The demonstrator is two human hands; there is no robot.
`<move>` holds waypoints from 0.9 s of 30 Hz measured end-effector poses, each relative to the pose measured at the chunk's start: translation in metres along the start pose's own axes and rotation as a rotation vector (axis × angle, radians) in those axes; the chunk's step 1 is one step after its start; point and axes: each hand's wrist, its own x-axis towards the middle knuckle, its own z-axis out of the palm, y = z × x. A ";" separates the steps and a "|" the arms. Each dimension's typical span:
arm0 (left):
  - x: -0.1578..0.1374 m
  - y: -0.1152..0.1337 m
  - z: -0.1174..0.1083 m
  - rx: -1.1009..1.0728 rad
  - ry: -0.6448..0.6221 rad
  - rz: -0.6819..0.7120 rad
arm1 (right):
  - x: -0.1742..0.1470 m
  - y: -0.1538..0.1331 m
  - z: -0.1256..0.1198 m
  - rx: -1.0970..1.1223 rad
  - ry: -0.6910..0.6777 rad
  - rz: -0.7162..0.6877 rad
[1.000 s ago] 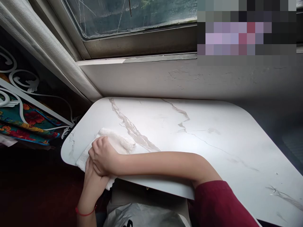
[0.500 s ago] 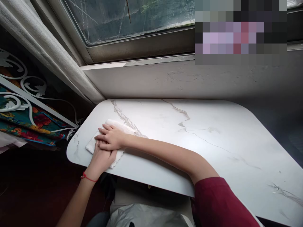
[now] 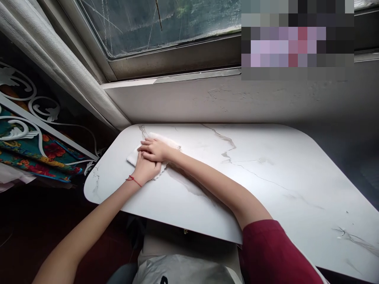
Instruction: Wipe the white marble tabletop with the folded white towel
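Observation:
A white cloth (image 3: pixel 166 140) with a ruffled edge lies flat on the white, marble-patterned tabletop (image 3: pixel 266 173), left of its middle. My left hand (image 3: pixel 147 169), with a red string at the wrist, presses down on the cloth from the near side. Its fingers are largely covered by my right hand (image 3: pixel 155 150). That hand rests across the back of the left one, its fingers stretched out flat and pointing left.
Behind the table is a wall (image 3: pixel 189 100) below a window (image 3: pixel 166 23). A pale curtain (image 3: pixel 65 59) hangs at the left, beside a white scrolled metal frame (image 3: pixel 47 118) with flowered fabric (image 3: pixel 56 152). Below the table's front edge lies a light-coloured bag-like item (image 3: pixel 177 270).
Both hands, still stacked, have slid the cloth away from me and to the right, from near the front left edge towards the back of the table.

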 end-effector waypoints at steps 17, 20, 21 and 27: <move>0.101 0.055 0.025 -0.045 0.019 0.027 | -0.032 0.106 -0.026 0.100 0.237 0.148; 0.102 0.051 0.030 -0.061 0.051 0.019 | -0.030 0.108 -0.026 0.094 0.238 0.145; 0.102 0.050 0.031 -0.064 0.054 0.020 | -0.029 0.108 -0.026 0.089 0.236 0.139; 0.114 0.047 0.034 -0.075 0.058 0.029 | -0.026 0.120 -0.027 0.102 0.262 0.147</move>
